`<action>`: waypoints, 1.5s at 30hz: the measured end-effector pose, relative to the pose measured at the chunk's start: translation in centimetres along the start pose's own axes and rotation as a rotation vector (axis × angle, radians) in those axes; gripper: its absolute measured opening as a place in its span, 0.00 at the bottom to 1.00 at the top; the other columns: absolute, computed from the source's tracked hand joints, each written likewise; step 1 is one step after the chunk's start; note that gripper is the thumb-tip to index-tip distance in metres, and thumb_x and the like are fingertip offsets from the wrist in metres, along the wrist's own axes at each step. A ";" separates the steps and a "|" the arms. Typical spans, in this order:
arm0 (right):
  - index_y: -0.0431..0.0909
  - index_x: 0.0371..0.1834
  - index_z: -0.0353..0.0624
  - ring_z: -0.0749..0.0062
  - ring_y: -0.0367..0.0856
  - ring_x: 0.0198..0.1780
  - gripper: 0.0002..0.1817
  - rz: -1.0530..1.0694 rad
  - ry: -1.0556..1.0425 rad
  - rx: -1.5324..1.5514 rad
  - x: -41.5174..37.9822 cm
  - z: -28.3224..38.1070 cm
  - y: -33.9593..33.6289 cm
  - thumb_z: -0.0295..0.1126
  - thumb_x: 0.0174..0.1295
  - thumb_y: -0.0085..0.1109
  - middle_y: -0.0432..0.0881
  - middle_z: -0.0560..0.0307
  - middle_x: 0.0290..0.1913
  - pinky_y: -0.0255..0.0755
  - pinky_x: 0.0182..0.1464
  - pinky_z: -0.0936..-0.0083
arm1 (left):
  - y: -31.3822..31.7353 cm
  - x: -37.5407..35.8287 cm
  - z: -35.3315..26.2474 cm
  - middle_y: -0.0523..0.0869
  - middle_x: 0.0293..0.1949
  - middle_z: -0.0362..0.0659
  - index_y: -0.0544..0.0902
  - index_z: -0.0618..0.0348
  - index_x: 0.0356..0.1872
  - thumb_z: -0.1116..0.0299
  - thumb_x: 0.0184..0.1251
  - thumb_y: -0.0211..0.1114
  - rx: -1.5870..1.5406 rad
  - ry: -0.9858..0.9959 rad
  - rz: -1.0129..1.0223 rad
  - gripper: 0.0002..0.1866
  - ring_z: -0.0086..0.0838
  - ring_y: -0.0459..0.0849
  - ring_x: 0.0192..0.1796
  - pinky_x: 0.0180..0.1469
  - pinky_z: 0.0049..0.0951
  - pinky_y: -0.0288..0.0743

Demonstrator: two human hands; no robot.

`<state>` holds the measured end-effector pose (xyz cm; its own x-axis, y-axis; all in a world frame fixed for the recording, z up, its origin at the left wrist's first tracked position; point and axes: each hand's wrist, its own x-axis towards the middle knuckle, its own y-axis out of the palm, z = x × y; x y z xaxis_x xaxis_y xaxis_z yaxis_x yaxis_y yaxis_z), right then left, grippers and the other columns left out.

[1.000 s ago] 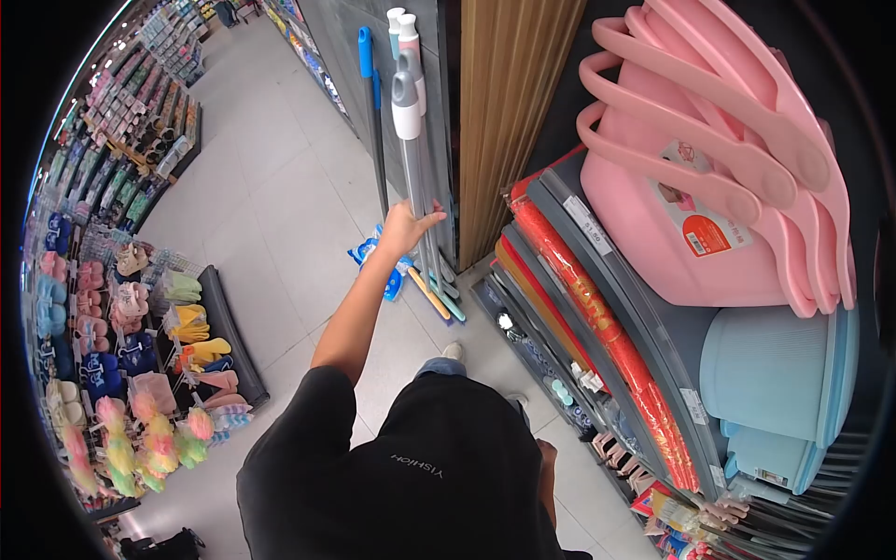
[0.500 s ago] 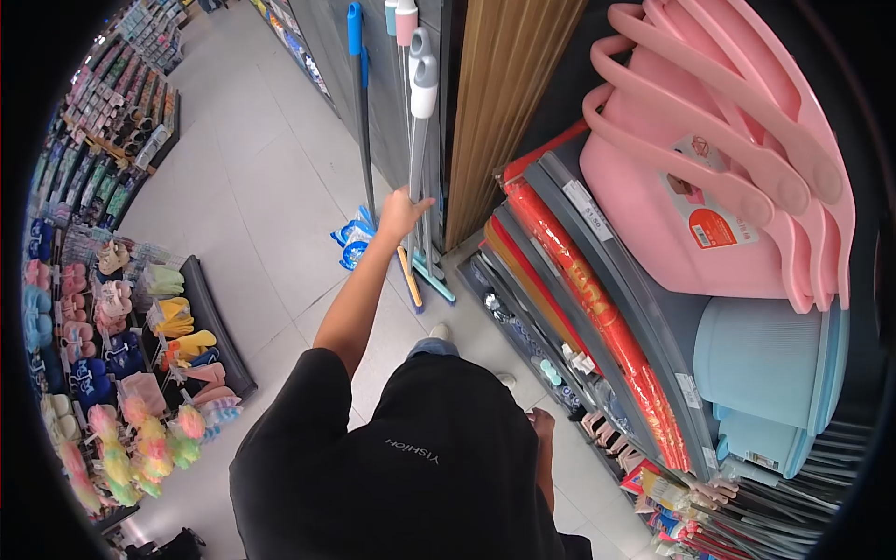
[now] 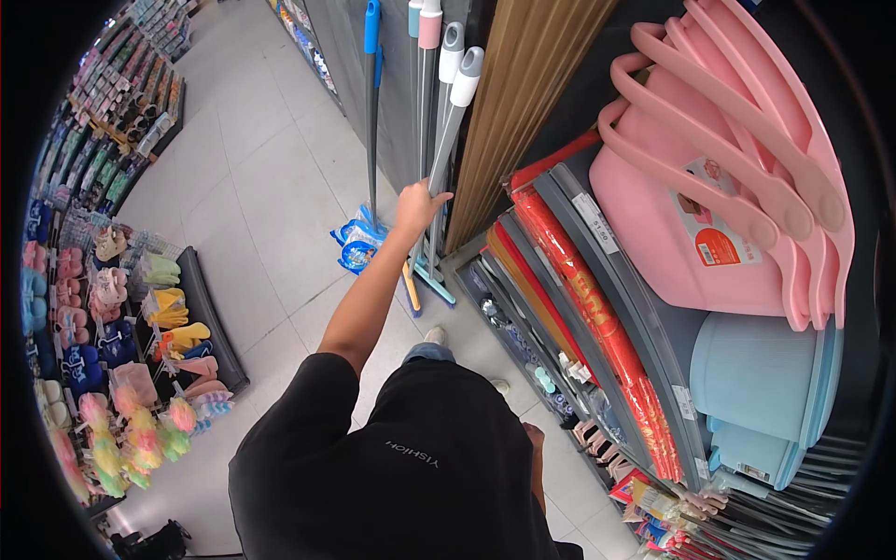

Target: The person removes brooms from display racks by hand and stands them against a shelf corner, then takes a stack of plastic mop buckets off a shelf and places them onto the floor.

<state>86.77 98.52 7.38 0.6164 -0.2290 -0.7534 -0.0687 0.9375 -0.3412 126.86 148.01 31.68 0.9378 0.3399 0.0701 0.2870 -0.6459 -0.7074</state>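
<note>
Pale floor tiles formed the aisle base, with a slatted wood panel at the upper right. We observed the left hand wrapped around a silver pole, which tilted right toward its grey-and-white top, just beside the panel. Near it we noted a blue-topped pole and a pink-topped pole. We located the right hand by the black shirt; we could not determine its grip. Pink buckets were shelved at the right.
</note>
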 end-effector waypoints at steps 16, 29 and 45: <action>0.75 0.47 0.33 0.62 0.82 0.31 0.16 -0.044 0.091 0.098 -1.4 1.6 0.6 0.34 0.61 0.55 0.83 0.47 0.32 0.77 0.32 0.69 | -0.9 -0.3 3.9 0.81 0.21 0.58 0.85 0.69 0.32 0.47 0.45 0.75 -0.056 0.095 0.028 0.29 0.52 0.83 0.30 0.35 0.38 0.76; 0.73 0.51 0.35 0.60 0.83 0.33 0.18 -0.003 -0.083 -0.003 -0.3 0.4 -0.7 0.37 0.62 0.54 0.83 0.47 0.37 0.77 0.35 0.66 | -1.8 0.1 2.1 0.78 0.18 0.61 0.82 0.71 0.22 0.49 0.43 0.77 -0.053 0.096 0.058 0.28 0.53 0.81 0.26 0.31 0.39 0.75; 0.75 0.46 0.28 0.62 0.83 0.31 0.17 -0.004 -0.114 0.003 0.7 -3.4 0.8 0.31 0.60 0.55 0.83 0.44 0.31 0.77 0.32 0.74 | 1.4 1.2 6.7 0.84 0.37 0.62 0.79 0.70 0.45 0.62 0.48 0.75 0.022 0.058 0.079 0.26 0.52 0.83 0.44 0.46 0.42 0.76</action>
<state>84.46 98.18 4.71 0.7018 -0.2020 -0.6832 -0.0635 0.9374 -0.3424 127.05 152.11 26.10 0.9674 0.2476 0.0539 0.2078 -0.6536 -0.7278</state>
